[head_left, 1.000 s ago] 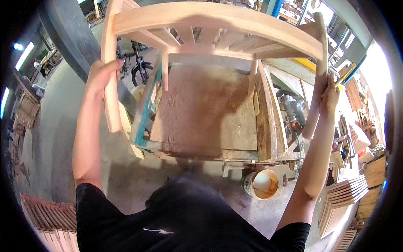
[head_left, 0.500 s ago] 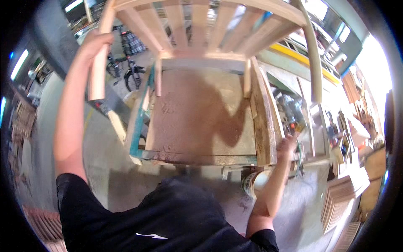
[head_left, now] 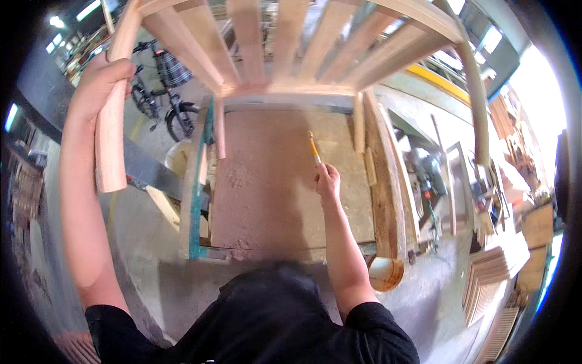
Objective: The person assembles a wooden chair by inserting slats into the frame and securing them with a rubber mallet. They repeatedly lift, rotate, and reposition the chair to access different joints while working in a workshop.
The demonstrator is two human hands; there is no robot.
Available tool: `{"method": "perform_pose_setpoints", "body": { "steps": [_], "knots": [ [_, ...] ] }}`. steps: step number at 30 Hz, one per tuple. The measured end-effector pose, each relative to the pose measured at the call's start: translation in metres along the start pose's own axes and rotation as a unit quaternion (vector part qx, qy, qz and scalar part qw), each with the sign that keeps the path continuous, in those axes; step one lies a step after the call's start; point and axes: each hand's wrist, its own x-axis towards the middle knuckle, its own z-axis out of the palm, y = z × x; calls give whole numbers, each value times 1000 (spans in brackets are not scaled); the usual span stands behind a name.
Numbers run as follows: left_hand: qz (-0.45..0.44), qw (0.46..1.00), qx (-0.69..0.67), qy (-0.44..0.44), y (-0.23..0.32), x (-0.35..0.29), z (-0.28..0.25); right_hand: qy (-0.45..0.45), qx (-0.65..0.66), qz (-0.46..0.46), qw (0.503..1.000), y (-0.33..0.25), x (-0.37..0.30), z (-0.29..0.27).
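Observation:
My left hand is closed around a pale wooden leg at the left side of a slatted chair frame. The frame fills the top of the view, its slats running away from me. Two short wooden legs reach down to a low workbench with a dusty brown top. Over the bench's right half, my right hand grips a slim yellow-and-white brush, tip pointing away from me. The brush is apart from the frame. My fingers hide its lower end.
A stained bucket stands by the bench's near right corner, and another pale bucket by its left side. A bicycle is parked at the far left. Stacked wooden pieces are on the right.
My right hand has moved left from beyond the bench's right edge to over its top, with the brush. My left hand and the chair frame's left leg have shifted left and nearer.

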Motion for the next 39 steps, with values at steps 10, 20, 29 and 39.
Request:
{"method": "perform_pose_setpoints", "body": {
  "steps": [10,20,29,39],
  "knots": [
    [-80,989,65,103,22,-14,14,-139,-241,-136,951,4,139,261],
    [-115,982,100,113,20,-17,12,-148,-216,-172,950,-2,196,347],
    [-89,977,157,109,13,-18,9,-110,-185,-145,966,-43,184,360],
    [-94,985,118,89,12,-24,2,-112,-171,-192,960,-77,140,335]
  ]
}}
